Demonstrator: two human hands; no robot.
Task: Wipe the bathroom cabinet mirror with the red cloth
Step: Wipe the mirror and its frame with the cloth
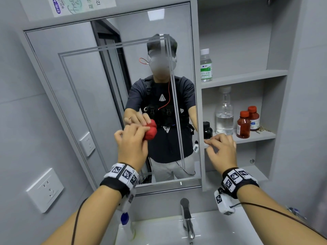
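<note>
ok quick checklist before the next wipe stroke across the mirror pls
1. Red cloth gripped in left hand: ok.
2. Cloth pressed against mirror: ok, it meets its reflection.
3. Cloth spread flat for coverage: not ok, it is bunched.
4. Right hand steadying the cabinet's edge: ok, its fingers rest at the mirror's right edge.
5. Bottles on the shelf out of the way: ok.
6. Streaks left on the glass: cannot tell.

- We see even, cool indoor light, neither dim nor harsh.
- A bright ceiling panel reflects at the top of the mirror (109, 96).
- Shadows are soft, deepest in the shelf recesses (235, 41).
- Wide-angle distortion bows the cabinet edges outward.
- Detail is slightly soft throughout; the reflected face is blurred.
</note>
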